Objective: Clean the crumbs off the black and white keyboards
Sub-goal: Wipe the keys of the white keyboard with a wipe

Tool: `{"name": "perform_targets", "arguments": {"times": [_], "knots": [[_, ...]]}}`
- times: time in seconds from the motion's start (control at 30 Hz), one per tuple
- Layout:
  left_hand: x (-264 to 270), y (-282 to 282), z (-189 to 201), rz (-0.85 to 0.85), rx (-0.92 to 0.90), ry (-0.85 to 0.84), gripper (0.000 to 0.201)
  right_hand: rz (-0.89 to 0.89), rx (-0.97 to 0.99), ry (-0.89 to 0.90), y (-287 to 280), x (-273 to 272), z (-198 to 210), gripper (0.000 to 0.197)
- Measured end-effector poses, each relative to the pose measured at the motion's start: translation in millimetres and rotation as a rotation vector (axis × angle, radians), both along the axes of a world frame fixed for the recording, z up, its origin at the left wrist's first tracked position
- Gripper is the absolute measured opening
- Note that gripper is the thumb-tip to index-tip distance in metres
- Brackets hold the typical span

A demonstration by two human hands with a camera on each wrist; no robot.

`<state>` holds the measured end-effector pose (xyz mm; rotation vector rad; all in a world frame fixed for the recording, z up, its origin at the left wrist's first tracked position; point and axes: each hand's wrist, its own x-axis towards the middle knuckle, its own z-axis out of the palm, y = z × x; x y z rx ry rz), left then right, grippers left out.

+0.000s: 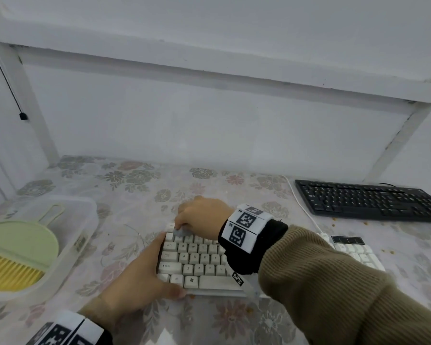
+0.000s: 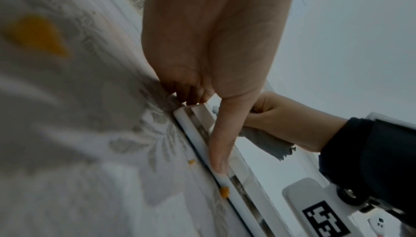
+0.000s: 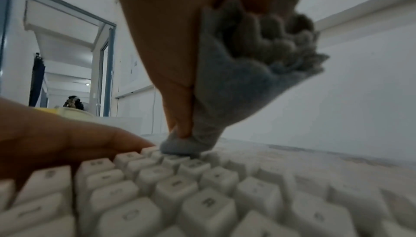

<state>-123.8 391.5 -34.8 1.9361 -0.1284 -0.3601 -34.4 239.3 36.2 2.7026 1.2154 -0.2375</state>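
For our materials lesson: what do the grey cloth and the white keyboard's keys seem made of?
Grey cloth: soft, fuzzy fabric, possibly microfibre; it bunches into folds in the right hand. White keyboard keys: hard matte plastic, it seems; crisp moulded edges, printed letters.

The nearer keyboard point(image 1: 204, 265) is laid at the middle of the bench point(image 1: 139, 195), the farther keyboard point(image 1: 366, 202) is set behind it to the right, and a tub point(image 1: 86, 232) holding a dustpan point(image 1: 18, 242) and brush point(image 1: 8, 272) is placed at the left.

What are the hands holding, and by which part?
The right hand pinches a grey cloth near its tip, pressed on the white keyboard; left hand holds that keyboard's left end.
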Motion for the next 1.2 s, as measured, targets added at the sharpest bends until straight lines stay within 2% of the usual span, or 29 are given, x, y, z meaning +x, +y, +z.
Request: {"name": "perform_targets", "arguments": {"times": [0.17,0.27,0.47,0.77,0.97,1.1,1.2], "knots": [[-2.2,-2.1,3.9,-0.013,-0.026,-0.017,0.087,0.004,-0.104,-0.054,5.7,-0.6,2.5,0.026],[-2.0,-2.2,3.9,-0.013,-0.018,-0.029,0.088,-0.032,-0.087,-0.06,0.6,5.2,7.5,0.024],[-1.6,-1.7,2.3,-0.009,-0.01,-0.03,0.09,-0.09,0.11,0.172,-34.3,2.6,6.7,0.026],[-1.9,-0.7,2.0,-0.029,0.014,-0.019,0.092,-0.144,0.123,0.222,-85.9,0.4,6.2,0.026],[-0.5,0.1,0.5,-0.026,0.016,-0.019,0.093,-0.12,-0.069,0.104,-84.8,-8.5,15.1,0.026],[-0.5,0.4,0.7,-0.031,0.022,-0.019,0.093,-0.187,-0.138,-0.011,-65.0,-3.5,6.1,0.024],[-0.9,0.0,1.1,-0.027,0.019,-0.011,0.091,-0.225,-0.16,-0.002,-58.7,2.2,4.8,0.018]]}}
